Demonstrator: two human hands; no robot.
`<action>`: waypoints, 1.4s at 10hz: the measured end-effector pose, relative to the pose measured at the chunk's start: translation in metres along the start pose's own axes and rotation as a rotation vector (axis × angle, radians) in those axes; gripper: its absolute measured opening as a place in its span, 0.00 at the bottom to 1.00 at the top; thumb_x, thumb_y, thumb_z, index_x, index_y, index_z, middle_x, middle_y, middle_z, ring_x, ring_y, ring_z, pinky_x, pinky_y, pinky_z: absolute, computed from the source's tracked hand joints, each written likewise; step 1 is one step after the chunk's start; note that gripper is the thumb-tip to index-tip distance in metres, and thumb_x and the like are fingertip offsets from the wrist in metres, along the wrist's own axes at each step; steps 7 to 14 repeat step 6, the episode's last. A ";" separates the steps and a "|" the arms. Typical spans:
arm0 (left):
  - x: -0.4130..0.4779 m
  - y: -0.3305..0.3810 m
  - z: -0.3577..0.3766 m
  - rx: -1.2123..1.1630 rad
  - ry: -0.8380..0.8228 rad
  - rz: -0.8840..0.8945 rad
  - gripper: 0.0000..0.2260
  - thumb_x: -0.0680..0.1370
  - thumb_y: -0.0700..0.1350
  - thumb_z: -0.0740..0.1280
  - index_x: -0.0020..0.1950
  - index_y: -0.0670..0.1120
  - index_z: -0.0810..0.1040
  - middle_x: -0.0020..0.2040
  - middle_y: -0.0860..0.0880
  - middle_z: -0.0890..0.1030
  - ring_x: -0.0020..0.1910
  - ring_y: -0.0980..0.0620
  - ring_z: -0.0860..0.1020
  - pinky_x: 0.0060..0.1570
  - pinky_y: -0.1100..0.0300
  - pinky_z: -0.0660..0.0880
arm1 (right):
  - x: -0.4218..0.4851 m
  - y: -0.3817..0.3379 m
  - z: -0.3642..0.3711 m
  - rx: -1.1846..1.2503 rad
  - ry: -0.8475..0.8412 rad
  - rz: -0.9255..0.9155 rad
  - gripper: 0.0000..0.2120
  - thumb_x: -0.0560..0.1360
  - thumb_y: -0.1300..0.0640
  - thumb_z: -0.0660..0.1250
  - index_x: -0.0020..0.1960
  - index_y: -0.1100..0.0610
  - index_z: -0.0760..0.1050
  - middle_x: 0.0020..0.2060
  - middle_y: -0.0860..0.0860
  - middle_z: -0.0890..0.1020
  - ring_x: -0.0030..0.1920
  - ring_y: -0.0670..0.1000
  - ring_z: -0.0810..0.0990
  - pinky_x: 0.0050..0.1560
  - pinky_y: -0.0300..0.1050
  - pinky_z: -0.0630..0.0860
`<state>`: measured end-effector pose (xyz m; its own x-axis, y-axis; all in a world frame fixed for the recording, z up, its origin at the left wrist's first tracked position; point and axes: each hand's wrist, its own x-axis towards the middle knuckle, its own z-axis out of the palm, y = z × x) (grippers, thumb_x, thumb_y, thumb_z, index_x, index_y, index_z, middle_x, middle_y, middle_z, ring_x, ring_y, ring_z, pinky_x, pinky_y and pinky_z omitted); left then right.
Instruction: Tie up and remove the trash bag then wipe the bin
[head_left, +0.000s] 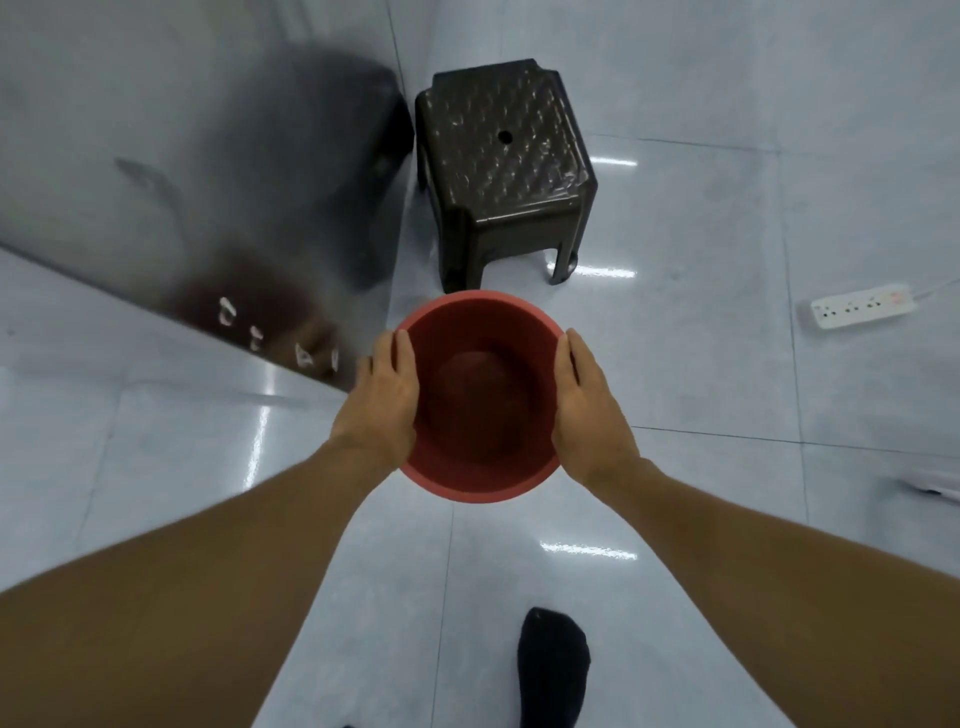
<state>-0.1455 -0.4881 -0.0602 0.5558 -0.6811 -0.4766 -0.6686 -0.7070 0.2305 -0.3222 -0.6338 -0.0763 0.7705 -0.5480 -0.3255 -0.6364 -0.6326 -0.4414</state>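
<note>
Now, head view: both hands are on the red bin (480, 400), one each side of its rim. Left hand (384, 400) lies flat against the left wall, fingers pointing away from the person, thumb hooked over the rim. Right hand (587, 410) mirrors it on the right wall, pressed to the rim. So both are clasped on the bin, held between the palms. The bin is upright, mouth to the camera, inside bare and dark red, no bag in it. It sits over the pale tiled floor (701, 364); whether it touches the floor, I cannot tell. Just beyond it stands a dark plastic stool (506, 161). Well off to the right, a white power strip (862, 306) lies on the floor. Near the bottom edge, a foot in a black sock (553, 667).
</note>
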 end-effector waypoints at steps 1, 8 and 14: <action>0.023 -0.008 0.009 0.022 0.008 0.002 0.44 0.75 0.28 0.68 0.84 0.38 0.45 0.81 0.38 0.52 0.73 0.37 0.64 0.71 0.44 0.71 | 0.020 0.003 0.018 -0.125 0.098 0.001 0.25 0.87 0.43 0.46 0.82 0.47 0.54 0.78 0.49 0.66 0.76 0.52 0.67 0.75 0.54 0.68; -0.011 0.023 -0.108 -0.089 -0.062 0.090 0.34 0.75 0.32 0.68 0.79 0.42 0.60 0.77 0.43 0.65 0.77 0.42 0.64 0.72 0.45 0.70 | 0.016 -0.072 -0.095 -0.094 0.021 0.041 0.33 0.84 0.46 0.55 0.82 0.62 0.49 0.83 0.58 0.53 0.82 0.60 0.52 0.80 0.61 0.56; -0.011 0.023 -0.108 -0.089 -0.062 0.090 0.34 0.75 0.32 0.68 0.79 0.42 0.60 0.77 0.43 0.65 0.77 0.42 0.64 0.72 0.45 0.70 | 0.016 -0.072 -0.095 -0.094 0.021 0.041 0.33 0.84 0.46 0.55 0.82 0.62 0.49 0.83 0.58 0.53 0.82 0.60 0.52 0.80 0.61 0.56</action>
